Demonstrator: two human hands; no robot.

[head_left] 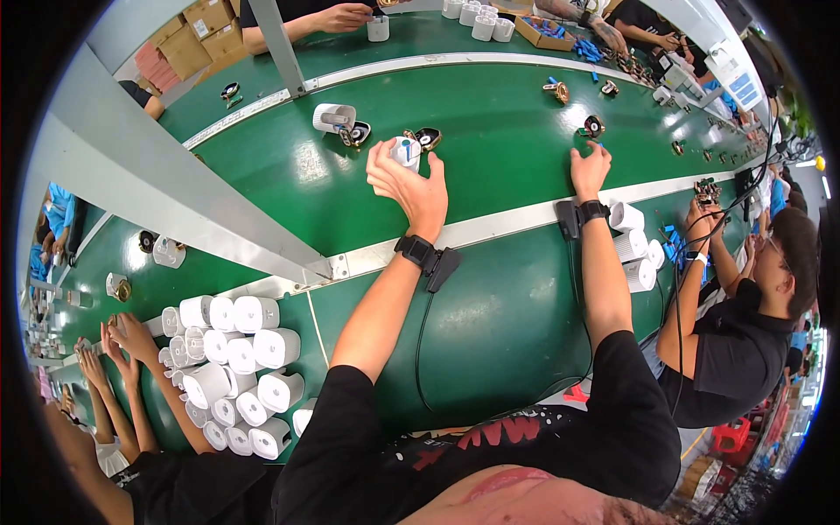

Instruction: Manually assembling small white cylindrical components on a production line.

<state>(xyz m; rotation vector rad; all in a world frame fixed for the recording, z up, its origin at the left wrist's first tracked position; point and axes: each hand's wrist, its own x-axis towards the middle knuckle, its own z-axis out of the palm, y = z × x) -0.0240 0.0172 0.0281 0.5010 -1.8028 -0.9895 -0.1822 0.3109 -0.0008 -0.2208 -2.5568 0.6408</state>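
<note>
My left hand [409, 184] is wrapped round a white plastic housing [406, 152], above the green work surface. A black round part with a gold rim [428, 138] sits at the housing's far side, beside my thumb. Farther right, my right hand [591, 171] has its fingers closed at the near end of a black-and-gold round assembly [594, 126]; a bit of blue shows at the fingertips, and the rest of the grip is hidden. Left of my left hand, a white housing [334, 116] lies on its side against another black-and-gold assembly [354, 134].
White housings [254, 350] crowd the near table at left; a few more [632, 232] stand beyond my right forearm. A grey metal post [184, 175] slants across the left. A metal rail [507, 219] runs under my wrists. Cables [423, 350] hang from both wrists. Co-workers sit on both sides.
</note>
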